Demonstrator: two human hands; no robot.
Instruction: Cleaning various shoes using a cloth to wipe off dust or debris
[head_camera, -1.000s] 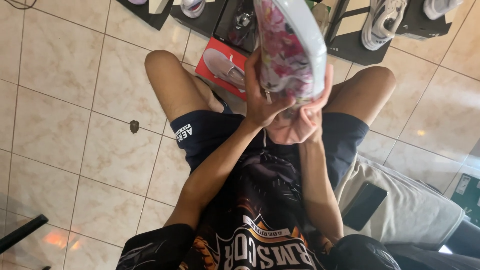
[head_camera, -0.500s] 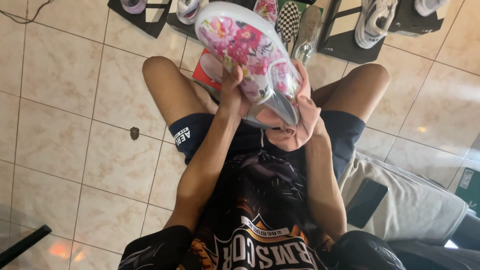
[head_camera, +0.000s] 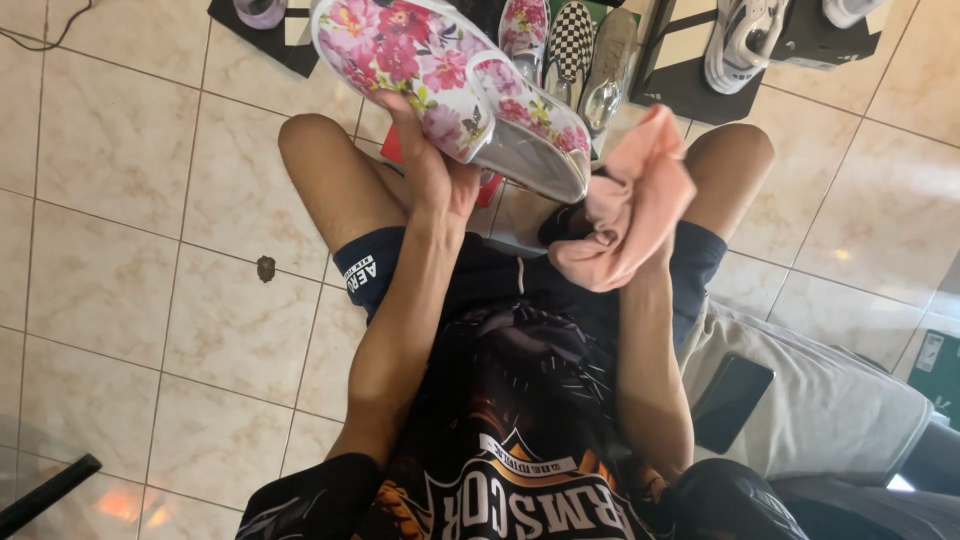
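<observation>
The left hand (head_camera: 432, 170) is up in front of the person, its fingers (head_camera: 400, 105) wrapped around a floral slip-on shoe (head_camera: 440, 70). The shoe's canvas upper is white with pink and red flowers and green leaves, smooth and rounded at the toe, and its pale rubber sidewall (head_camera: 525, 160) runs flat and glossy along the lower edge. The shoe lies tilted, toe away to the left of the fingers, heel end close to the other hand. Most of the left fingers are hidden behind the shoe; only the thumb side and knuckles show.

The right hand (head_camera: 600, 215) is almost wholly buried in a pink cloth (head_camera: 635, 200), soft, crumpled and folded into loose lobes. The fingers are clenched on that cloth, though none can be made out under it. Cloth and shoe heel sit just beside each other; whether they touch is hard to tell.

Beyond the fingers, on the tiled floor (head_camera: 110, 150) of glossy beige marbled squares, stands a row of shoes: a second floral shoe (head_camera: 523, 30), a checkered slip-on (head_camera: 570, 40) and a grey shoe (head_camera: 610, 60), all cut off at the top edge. A white sneaker (head_camera: 745, 40) rests on a black box lid (head_camera: 700, 95). Near the right elbow, a dark phone (head_camera: 732, 400) lies on a grey cushion (head_camera: 840, 410).
</observation>
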